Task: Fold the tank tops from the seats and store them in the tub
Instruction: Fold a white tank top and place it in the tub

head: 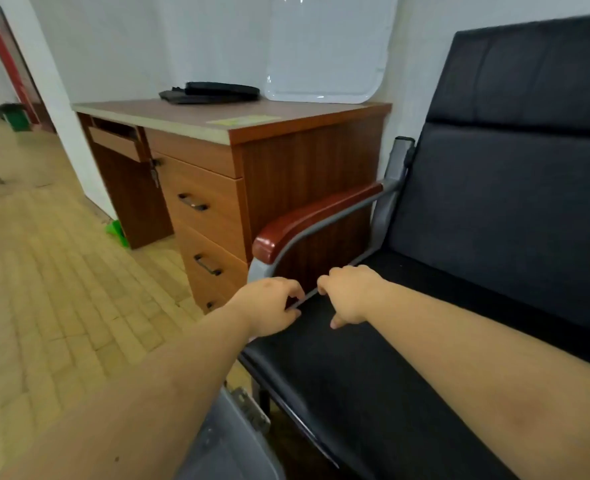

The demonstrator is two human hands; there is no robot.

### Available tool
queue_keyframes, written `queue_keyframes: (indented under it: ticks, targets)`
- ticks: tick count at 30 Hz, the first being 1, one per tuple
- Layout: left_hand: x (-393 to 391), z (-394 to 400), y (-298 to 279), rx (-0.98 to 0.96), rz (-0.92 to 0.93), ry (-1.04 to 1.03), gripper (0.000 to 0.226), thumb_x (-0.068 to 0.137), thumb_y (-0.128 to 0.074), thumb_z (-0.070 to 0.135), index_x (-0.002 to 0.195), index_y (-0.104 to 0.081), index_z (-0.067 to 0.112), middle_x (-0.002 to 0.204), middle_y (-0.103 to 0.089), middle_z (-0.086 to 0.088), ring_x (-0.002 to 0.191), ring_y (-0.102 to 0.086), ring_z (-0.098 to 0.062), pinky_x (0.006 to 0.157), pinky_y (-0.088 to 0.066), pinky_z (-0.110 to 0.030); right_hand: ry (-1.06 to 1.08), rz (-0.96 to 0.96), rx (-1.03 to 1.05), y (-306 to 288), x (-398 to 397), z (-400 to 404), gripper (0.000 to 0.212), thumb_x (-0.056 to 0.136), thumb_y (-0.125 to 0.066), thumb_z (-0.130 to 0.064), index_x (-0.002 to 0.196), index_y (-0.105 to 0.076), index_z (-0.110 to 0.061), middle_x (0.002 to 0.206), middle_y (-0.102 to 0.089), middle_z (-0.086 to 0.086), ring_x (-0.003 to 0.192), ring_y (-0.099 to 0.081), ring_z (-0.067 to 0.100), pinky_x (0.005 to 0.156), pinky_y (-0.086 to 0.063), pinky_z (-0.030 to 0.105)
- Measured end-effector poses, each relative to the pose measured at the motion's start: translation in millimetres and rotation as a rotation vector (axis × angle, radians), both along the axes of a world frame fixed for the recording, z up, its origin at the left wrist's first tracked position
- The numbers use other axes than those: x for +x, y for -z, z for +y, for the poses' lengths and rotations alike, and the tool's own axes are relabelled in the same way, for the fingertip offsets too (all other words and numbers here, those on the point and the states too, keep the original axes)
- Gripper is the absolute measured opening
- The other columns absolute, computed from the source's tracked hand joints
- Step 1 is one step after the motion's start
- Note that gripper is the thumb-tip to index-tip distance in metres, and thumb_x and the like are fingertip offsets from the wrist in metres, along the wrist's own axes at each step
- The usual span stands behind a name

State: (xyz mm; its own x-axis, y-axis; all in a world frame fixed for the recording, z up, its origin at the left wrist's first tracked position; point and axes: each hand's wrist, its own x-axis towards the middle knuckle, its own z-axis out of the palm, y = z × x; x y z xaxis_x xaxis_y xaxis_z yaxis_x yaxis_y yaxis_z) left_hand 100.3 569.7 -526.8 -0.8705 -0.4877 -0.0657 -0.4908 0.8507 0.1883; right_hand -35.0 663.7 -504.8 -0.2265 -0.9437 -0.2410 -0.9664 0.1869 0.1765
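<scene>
Matte black cloth, which looks like a black tank top (pixel 356 368), lies flat on the black seat (pixel 477 306) and is hard to tell apart from the cushion. My left hand (pixel 269 306) and my right hand (pixel 349 296) are close together at the seat's left edge, just below the armrest. Their fingers are curled in a pinch on the cloth's edge. A corner of the grey tub (pixel 231 441), with a latch, shows at the bottom between my forearms.
A wooden desk with drawers (pixel 210 209) stands left of the chair. It carries a folded dark item (pixel 210 92) and a clear lid (pixel 324 53) leaning on the wall. The chair's red-brown armrest (pixel 307 216) is just above my hands. Wood floor stretches to the left.
</scene>
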Motion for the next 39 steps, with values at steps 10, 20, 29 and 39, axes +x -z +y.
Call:
queue_keyframes:
  ticks: [10, 20, 29, 39]
  targets:
    - [-188.7, 53.5, -19.9, -0.018, -0.065, 0.380, 0.047, 0.096, -0.052, 0.036, 0.140, -0.042, 0.025, 0.138, -0.048, 0.001, 0.122, -0.049, -0.015, 0.103, -0.040, -0.031, 0.351, -0.066, 0.078, -15.5, -144.6, 87.8, 0.070, 0.085, -0.068, -0.042, 0.142, -0.036, -0.017, 0.135, -0.046, 0.007, 0.120, -0.048, 0.026, 0.092, -0.044, 0.037]
    - [-224.2, 213.8, -16.6, 0.011, 0.068, 0.673, 0.054, 0.095, -0.055, 0.038, 0.145, -0.036, 0.025, 0.146, -0.041, 0.003, 0.132, -0.040, -0.016, 0.109, -0.036, -0.036, 0.700, 0.042, -0.006, -26.4, -136.9, 268.4, 0.071, 0.083, -0.069, -0.044, 0.142, -0.037, -0.018, 0.133, -0.047, 0.007, 0.118, -0.050, 0.027, 0.096, -0.046, 0.040]
    - [-178.1, 310.6, -68.5, 0.047, 0.183, 0.794, 0.057, 0.094, -0.055, 0.042, 0.144, -0.036, 0.023, 0.146, -0.041, 0.001, 0.131, -0.042, -0.019, 0.106, -0.039, -0.037, 0.906, 0.048, -0.122, -77.0, -66.9, 371.8, 0.071, 0.081, -0.070, -0.047, 0.138, -0.040, -0.016, 0.130, -0.048, 0.007, 0.117, -0.051, 0.026, 0.093, -0.046, 0.037]
    - [-141.1, 327.2, -48.0, 0.105, 0.053, 0.819, 0.060, 0.094, -0.054, 0.046, 0.146, -0.033, 0.024, 0.148, -0.037, 0.002, 0.131, -0.041, -0.017, 0.106, -0.037, -0.032, 1.077, 0.020, -0.069, -62.2, -26.8, 428.1, 0.073, 0.083, -0.069, -0.045, 0.142, -0.037, -0.017, 0.141, -0.043, 0.005, 0.127, -0.045, 0.026, 0.098, -0.041, 0.038]
